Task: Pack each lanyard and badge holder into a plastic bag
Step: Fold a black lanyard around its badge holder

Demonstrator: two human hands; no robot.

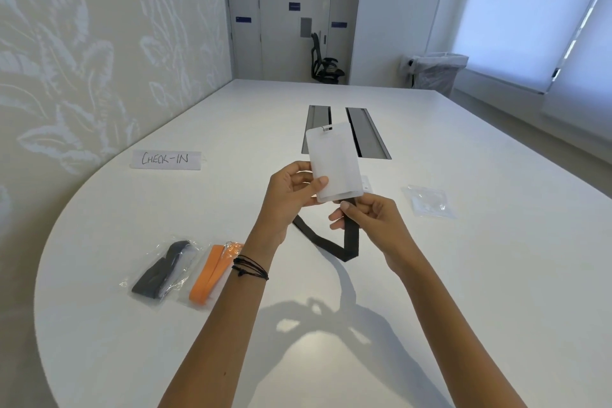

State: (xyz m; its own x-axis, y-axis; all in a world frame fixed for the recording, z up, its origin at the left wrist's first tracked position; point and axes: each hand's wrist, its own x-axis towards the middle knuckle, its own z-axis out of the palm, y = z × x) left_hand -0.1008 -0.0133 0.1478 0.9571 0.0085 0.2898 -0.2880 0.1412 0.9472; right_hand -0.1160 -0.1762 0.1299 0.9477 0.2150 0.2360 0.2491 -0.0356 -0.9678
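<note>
**Badge holder up in both hands, black strap dangling below**

Here is the big white bench (463, 242), rounded at its left end, carrying everything. Two grey cable hatches (367, 132) sit in its middle, side by side.

Both arms reach in over the bench. The left hand (291, 189) holds the frosted badge holder (332, 162) upright in the air above the bench, thumb pressed on the front near its lower corner and fingers (294, 169) curled behind it. The right hand (371, 219) is just beneath the holder's lower edge, thumb and fingers closed in a pinch on the black lanyard (351, 238). From that pinch the strap drops straight down, folds into a sharp V and climbs back towards the left wrist.

Down at the left, two packed bags lie touching: the bagged black lanyard (162, 270) and, just right of it, the bagged orange lanyard (208, 272), partly hidden by the left forearm.

Off to the right, well apart from the hands, lie the spare plastic bags (429, 200), flat and crinkled.

Far left, a paper sign (165, 160) reads CHECK-IN.

Small details: a metal clip (326, 128) at the holder's top edge and black cord bracelets (250, 267) round the left wrist.
</note>
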